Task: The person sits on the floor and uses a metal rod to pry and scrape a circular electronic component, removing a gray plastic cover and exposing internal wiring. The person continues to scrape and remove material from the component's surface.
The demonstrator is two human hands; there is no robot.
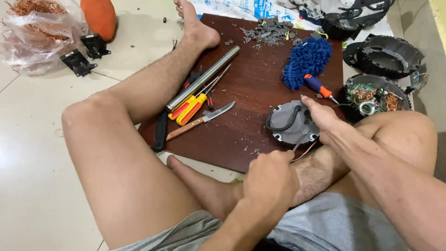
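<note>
Head view: the left hand (269,179) is closed in a fist around a thin tool handle whose tip meets the round grey motor cover (292,123). The right hand (320,118) presses flat on that cover's right edge, fingers extended, steadying it on the brown board (241,93) (which lies on the floor). The step looks like prying at the rim; next calls for firm, controlled leverage. Screwdrivers (188,109), a knife (202,121) and a steel tube (202,79) lie left.
</note>
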